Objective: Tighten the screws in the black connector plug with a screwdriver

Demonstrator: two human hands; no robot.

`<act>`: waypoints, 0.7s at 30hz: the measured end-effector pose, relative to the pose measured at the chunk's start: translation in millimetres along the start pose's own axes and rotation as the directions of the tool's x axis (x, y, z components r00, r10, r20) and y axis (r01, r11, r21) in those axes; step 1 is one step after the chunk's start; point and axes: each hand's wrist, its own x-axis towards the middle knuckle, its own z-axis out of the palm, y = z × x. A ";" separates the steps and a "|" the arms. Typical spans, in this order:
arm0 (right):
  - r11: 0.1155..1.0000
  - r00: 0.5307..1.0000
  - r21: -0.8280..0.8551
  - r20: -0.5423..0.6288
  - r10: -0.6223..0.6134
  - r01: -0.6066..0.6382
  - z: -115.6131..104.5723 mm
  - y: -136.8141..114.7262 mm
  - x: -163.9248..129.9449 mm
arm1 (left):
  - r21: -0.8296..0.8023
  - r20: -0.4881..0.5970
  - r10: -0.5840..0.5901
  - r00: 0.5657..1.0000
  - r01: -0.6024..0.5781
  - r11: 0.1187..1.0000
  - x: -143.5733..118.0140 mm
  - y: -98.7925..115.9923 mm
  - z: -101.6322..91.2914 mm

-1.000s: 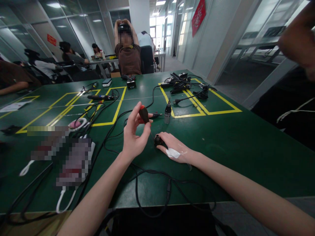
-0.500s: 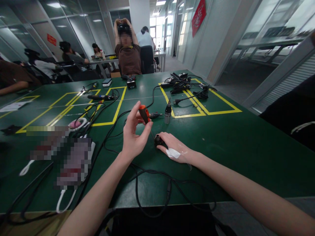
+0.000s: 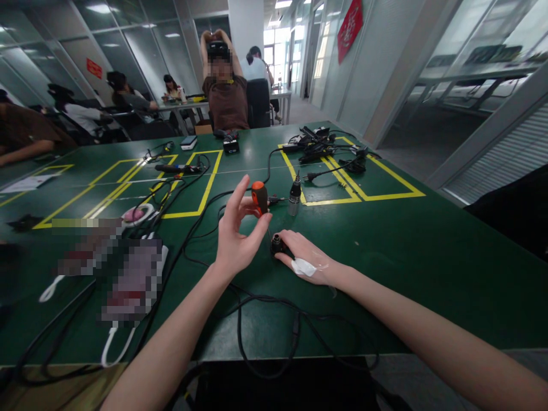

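My left hand [image 3: 237,237] pinches the orange-and-black handle of a small screwdriver [image 3: 259,198] between fingers and thumb, above the table. Its thin shaft, barely visible, points down toward a black cylindrical part with a round metal collar [image 3: 277,244]. Fingers of my right hand [image 3: 302,254] are closed around that part low over the green table; much of it is hidden by the hand. White tape covers the thumb side of this hand. Just beyond, a dark, pointed part with a clear lower end [image 3: 294,197] stands upright. Behind the screwdriver lies a slim tool [image 3: 277,200], partly covered.
Black cables [image 3: 240,325] loop across the green table [image 3: 406,274]. A heap of black cords [image 3: 314,142] lies at the back right, inside yellow tape outlines. Two blurred phone-like objects [image 3: 136,277] are at left. Across the table sits a person [image 3: 226,103] with raised arms.
The screwdriver handle has turned from leaning left to nearly upright in my left hand. My right hand keeps its hold on the black part. The view has shifted slightly.
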 end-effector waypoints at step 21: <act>1.000 1.000 0.000 0.012 0.028 -0.028 -5.1 -7.0 1.4 | -0.030 0.055 -0.001 0.998 0.003 1.000 -0.8 5.4 -0.6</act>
